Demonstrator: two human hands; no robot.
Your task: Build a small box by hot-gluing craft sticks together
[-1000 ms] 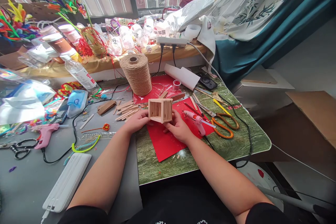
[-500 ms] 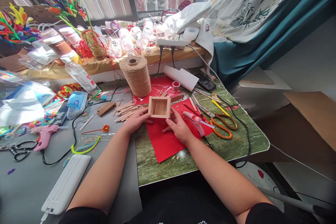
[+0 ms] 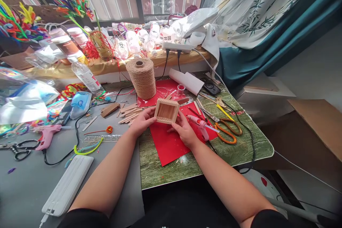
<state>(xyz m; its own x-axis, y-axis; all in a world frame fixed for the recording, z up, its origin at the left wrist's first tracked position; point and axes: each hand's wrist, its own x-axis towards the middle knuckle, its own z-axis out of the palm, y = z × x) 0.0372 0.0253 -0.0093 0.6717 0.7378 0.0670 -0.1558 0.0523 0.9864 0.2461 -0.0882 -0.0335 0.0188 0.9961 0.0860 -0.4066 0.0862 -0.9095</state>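
A small square box of wooden craft sticks (image 3: pixel 167 111) is held up over a red sheet (image 3: pixel 165 146), its hollow side facing me and tilted. My left hand (image 3: pixel 144 123) is closed on its left side, thumb at the lower left corner. On the right side, my right hand (image 3: pixel 184 128) grips the lower corner between thumb and fingers. Close to the right hand lies a pink glue gun (image 3: pixel 199 123) with a clear glue stick poking out. Loose craft sticks (image 3: pixel 130 114) are piled just beyond the left hand.
A big twine spool (image 3: pixel 141 80) stands behind the box. Orange-handled scissors (image 3: pixel 227 131) lie to the right. Another pink glue gun (image 3: pixel 48 137), black-handled scissors (image 3: pixel 22 149) and a white power strip (image 3: pixel 68 185) are at the left. A water bottle (image 3: pixel 87 76) leans near the sill.
The box has turned and tilted in both hands, and its front rim now shows as a fuller frame. It has shifted slightly right. The whole view has moved a little too.
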